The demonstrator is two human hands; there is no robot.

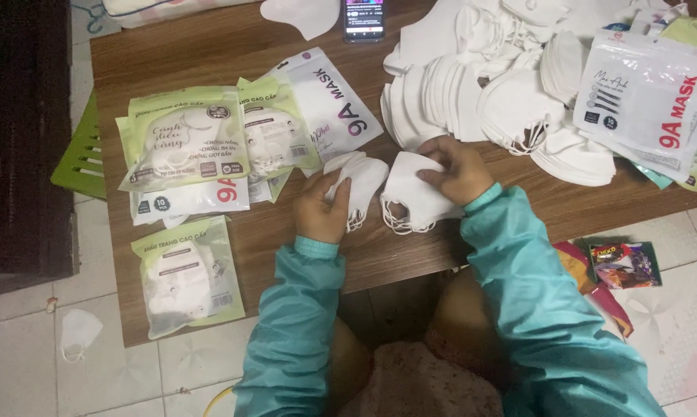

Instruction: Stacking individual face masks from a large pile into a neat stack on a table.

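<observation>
1. Holding two small stacks of white face masks near the worktop's (pixel 232 46) front edge: the left hand (pixel 320 208) pinches one stack (pixel 361 181), and the right hand (pixel 460 168) pinches the other stack (pixel 418 197).
2. Risk, as I judge it: the loose ear loops hang past the front edge and could snag, pulling masks to the floor.
3. The masks look soft, thin and curved; the big pile (pixel 503 85) by the far right corner looks unsteady.
4. Glossy green-and-white packets (pixel 186 139) lie flat toward the left edge.

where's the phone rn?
Head view: the phone lies at the table's far edge, top centre, left of the loose mask pile.
</observation>
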